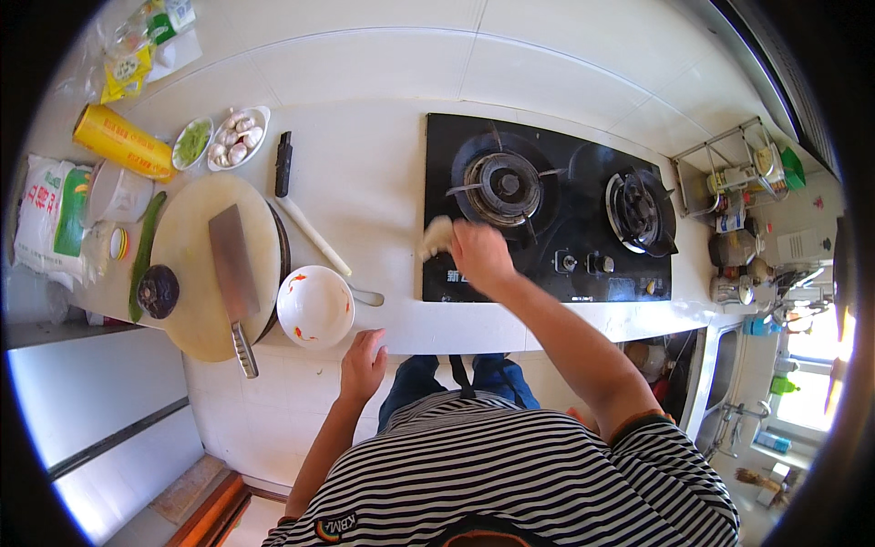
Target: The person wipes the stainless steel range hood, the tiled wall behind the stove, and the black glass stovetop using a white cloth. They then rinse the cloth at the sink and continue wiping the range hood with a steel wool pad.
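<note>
My right hand (482,260) grips a crumpled beige thing (437,236), blurred and probably a cloth, at the left edge of the black gas stove (577,161). Holding nothing, my left hand (362,362) rests at the counter's front edge with its thumb apart. Just beyond its fingers stands a white bowl (316,308) with painted red fish. A spoon handle (368,296) shows beside the bowl, its other end hidden. A pale rolling pin (314,236) lies behind the bowl, close to a dark-handled utensil (284,164).
On the round cutting board (191,287) lies a cleaver (234,267), its handle past the front edge. An eggplant (158,291), a cucumber (145,253), a dish of garlic (236,140) and a yellow roll box (124,143) are at left. A wire rack (728,167) stands right of the stove.
</note>
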Demonstrator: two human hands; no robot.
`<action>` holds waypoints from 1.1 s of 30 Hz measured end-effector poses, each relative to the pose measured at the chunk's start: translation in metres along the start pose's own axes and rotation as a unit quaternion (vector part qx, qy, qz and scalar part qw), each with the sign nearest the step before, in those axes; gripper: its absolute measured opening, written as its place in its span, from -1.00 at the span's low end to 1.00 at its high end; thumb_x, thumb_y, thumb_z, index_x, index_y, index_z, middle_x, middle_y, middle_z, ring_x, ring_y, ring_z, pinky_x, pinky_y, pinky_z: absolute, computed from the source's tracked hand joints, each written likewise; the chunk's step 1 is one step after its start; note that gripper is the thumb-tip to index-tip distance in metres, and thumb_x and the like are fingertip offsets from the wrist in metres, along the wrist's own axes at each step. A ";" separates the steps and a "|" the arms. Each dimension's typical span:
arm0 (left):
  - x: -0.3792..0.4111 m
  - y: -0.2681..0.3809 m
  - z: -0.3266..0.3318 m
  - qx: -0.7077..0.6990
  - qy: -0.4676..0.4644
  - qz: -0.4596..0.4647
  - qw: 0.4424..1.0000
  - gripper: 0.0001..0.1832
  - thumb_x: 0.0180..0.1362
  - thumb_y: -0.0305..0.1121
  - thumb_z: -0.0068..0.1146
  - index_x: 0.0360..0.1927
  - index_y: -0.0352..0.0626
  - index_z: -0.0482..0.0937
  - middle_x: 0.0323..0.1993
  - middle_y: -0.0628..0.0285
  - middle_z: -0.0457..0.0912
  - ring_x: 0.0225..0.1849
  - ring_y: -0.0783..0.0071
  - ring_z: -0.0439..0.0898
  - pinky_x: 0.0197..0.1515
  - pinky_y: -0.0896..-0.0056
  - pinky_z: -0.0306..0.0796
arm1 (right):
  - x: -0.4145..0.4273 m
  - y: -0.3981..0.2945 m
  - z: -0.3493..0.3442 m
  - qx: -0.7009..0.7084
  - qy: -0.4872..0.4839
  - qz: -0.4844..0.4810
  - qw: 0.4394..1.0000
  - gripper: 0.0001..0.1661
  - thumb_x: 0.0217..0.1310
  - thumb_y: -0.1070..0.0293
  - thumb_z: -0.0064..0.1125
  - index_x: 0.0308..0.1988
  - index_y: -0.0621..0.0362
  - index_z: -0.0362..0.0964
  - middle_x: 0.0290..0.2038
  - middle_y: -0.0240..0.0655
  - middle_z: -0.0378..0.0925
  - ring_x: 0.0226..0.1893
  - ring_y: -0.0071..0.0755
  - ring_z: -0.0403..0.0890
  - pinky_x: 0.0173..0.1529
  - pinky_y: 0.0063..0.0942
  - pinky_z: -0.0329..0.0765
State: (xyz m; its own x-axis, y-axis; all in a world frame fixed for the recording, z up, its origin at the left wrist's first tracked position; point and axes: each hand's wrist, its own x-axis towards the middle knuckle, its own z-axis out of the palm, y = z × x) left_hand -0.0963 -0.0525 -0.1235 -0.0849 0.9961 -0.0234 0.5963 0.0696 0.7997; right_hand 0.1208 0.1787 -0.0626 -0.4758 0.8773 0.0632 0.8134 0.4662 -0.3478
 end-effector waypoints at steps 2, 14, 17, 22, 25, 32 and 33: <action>0.000 -0.003 0.000 0.003 0.009 -0.011 1.000 -0.65 0.14 -0.56 0.11 0.04 -0.28 0.54 -0.07 -0.03 0.59 -0.10 0.07 0.62 -0.02 0.22 0.50 | 0.053 -0.006 -0.013 -0.008 0.067 -0.046 0.997 -0.84 0.14 0.37 0.13 -0.28 0.20 0.39 -0.38 -0.07 0.57 -0.33 0.05 0.62 -0.23 -0.08 0.60; -0.044 -0.008 -0.001 -0.033 0.068 -0.108 0.991 -0.67 0.15 -0.59 0.07 0.02 -0.28 0.55 -0.11 -0.01 0.61 -0.17 0.12 0.64 -0.06 0.24 0.50 | 0.175 0.022 0.086 -0.367 -0.216 -0.165 0.890 -0.75 0.19 0.33 0.09 -0.19 0.06 0.66 -0.17 -0.29 0.69 0.07 -0.19 0.54 0.16 0.16 0.29; -0.044 -0.009 0.001 -0.044 0.067 -0.114 0.990 -0.67 0.15 -0.59 0.07 0.02 -0.28 0.56 -0.13 0.00 0.61 -0.18 0.12 0.64 -0.07 0.24 0.50 | 0.155 -0.002 0.089 -0.383 -0.263 -0.183 0.866 -0.69 0.21 0.30 0.09 -0.10 0.06 0.65 -0.15 -0.26 0.69 0.04 -0.07 0.58 0.25 0.20 0.19; -0.020 0.000 0.004 -0.043 0.053 -0.070 0.995 -0.68 0.16 -0.59 0.07 0.02 -0.28 0.56 -0.16 0.00 0.61 -0.18 0.12 0.63 -0.08 0.25 0.49 | 0.068 -0.017 0.111 -0.446 -0.237 -0.275 0.818 -0.65 0.23 0.28 0.06 -0.08 0.10 0.67 -0.06 -0.21 0.65 -0.02 0.12 0.58 0.22 0.33 0.17; -0.001 0.011 0.003 -0.052 0.040 -0.046 0.997 -0.67 0.16 -0.59 0.08 0.03 -0.27 0.55 -0.15 0.00 0.61 -0.18 0.11 0.63 -0.08 0.25 0.49 | 0.013 -0.034 0.087 -0.423 -0.224 -0.342 0.809 -0.65 0.13 0.25 0.10 -0.18 0.16 0.69 -0.19 -0.14 0.66 -0.08 0.19 0.57 0.23 0.27 0.16; 0.024 0.021 0.012 -0.048 0.010 -0.010 0.999 -0.67 0.14 -0.52 0.12 0.02 -0.23 0.54 -0.13 -0.01 0.60 -0.13 -0.03 0.59 -0.05 0.18 0.49 | -0.087 0.016 0.063 -0.396 -0.161 -0.300 0.853 -0.71 0.08 0.24 0.12 -0.31 0.12 0.70 -0.34 -0.19 0.63 -0.02 0.03 0.50 0.20 0.04 0.18; 0.025 0.022 0.013 -0.043 0.004 -0.005 0.999 -0.66 0.14 -0.55 0.12 0.02 -0.23 0.54 -0.13 -0.01 0.60 -0.13 0.02 0.61 -0.06 0.20 0.49 | -0.097 0.024 0.058 -0.406 -0.158 -0.280 0.856 -0.71 0.08 0.24 0.12 -0.30 0.13 0.70 -0.33 -0.19 0.63 -0.02 0.01 0.49 0.20 0.04 0.18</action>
State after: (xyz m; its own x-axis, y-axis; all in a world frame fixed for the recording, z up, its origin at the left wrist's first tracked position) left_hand -0.0750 -0.0255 -0.1147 -0.0958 0.9950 -0.0269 0.5239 0.0733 0.8486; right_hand 0.1669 0.0979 -0.1314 -0.8293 0.4760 -0.2927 0.3322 0.8412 0.4267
